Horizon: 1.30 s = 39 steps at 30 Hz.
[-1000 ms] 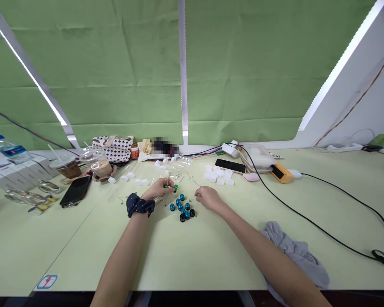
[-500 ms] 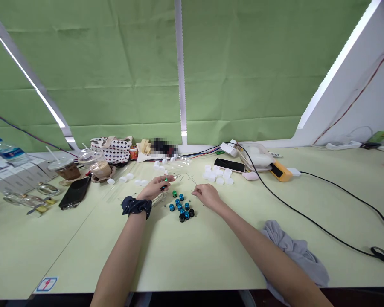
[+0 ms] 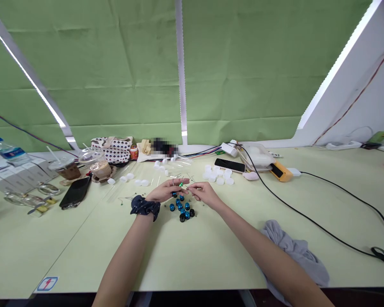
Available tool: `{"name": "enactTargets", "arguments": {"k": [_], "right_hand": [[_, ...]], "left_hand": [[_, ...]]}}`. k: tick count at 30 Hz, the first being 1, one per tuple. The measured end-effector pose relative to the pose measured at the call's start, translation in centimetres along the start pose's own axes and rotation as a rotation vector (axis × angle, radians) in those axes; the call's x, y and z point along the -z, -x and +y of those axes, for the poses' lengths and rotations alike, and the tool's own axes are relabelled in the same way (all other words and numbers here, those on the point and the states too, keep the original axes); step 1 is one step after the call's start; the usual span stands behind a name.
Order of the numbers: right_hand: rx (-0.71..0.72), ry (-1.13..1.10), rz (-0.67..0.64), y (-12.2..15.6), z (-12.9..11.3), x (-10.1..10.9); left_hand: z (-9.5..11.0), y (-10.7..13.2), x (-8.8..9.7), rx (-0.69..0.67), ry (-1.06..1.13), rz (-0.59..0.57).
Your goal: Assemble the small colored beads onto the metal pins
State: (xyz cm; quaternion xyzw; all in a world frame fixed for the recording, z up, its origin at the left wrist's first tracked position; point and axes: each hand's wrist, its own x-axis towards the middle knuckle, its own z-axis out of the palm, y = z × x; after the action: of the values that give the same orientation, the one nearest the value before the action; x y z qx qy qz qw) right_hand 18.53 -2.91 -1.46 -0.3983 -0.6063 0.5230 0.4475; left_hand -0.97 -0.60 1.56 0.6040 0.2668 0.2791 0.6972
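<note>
My left hand point(image 3: 167, 190), with a dark scrunchie point(image 3: 144, 206) on its wrist, pinches a small green part on thin wire legs point(image 3: 181, 184) just above the table. My right hand point(image 3: 202, 192) comes in from the right with its fingertips closed on a thin metal wire right beside that green part. The two hands nearly touch. Below them lies a cluster of several small blue and black cylindrical parts point(image 3: 183, 208) on the pale green table point(image 3: 192, 251).
White caps point(image 3: 217, 175) and loose wires lie behind the hands. A phone point(image 3: 229, 165), a yellow device point(image 3: 280, 172) and a black cable point(image 3: 323, 230) are on the right, with a grey cloth point(image 3: 294, 251). Iced drinks point(image 3: 67, 168), a dark phone point(image 3: 75, 191), boxes and a bottle stand left.
My left hand moved right and a little up with the green part. My right hand lifted off the table and came left to meet it.
</note>
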Motion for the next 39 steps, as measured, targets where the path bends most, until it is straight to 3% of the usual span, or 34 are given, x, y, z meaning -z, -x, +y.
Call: {"name": "enactTargets", "arguments": {"k": [4,17,27,30,34,39], "right_hand": [[-0.027,-0.085,-0.010,0.0,-0.1,-0.3],[-0.112,-0.186,0.021,-0.3,0.7,-0.1],[-0.231,-0.350,-0.071,-0.2,0.4,0.0],[-0.167,-0.233,-0.055,-0.2,0.8,-0.1],[0.012,0.142,0.047,0.0,1.3,-0.3],[0.131,0.558,0.171,0.4,1.0,-0.7]], "left_hand": [[-0.2,-0.4,-0.5,0.031,-0.020,-0.047],[-0.2,-0.4,-0.7,0.012,-0.045,-0.034],[-0.4,-0.9,-1.0,-0.014,-0.248,-0.025],[-0.3,-0.8,-1.1,-0.009,-0.270,-0.044],[-0.3,-0.7,-1.1,0.010,-0.233,-0.044],[-0.8,-1.0,-1.2,0.012,-0.222,-0.020]]}}
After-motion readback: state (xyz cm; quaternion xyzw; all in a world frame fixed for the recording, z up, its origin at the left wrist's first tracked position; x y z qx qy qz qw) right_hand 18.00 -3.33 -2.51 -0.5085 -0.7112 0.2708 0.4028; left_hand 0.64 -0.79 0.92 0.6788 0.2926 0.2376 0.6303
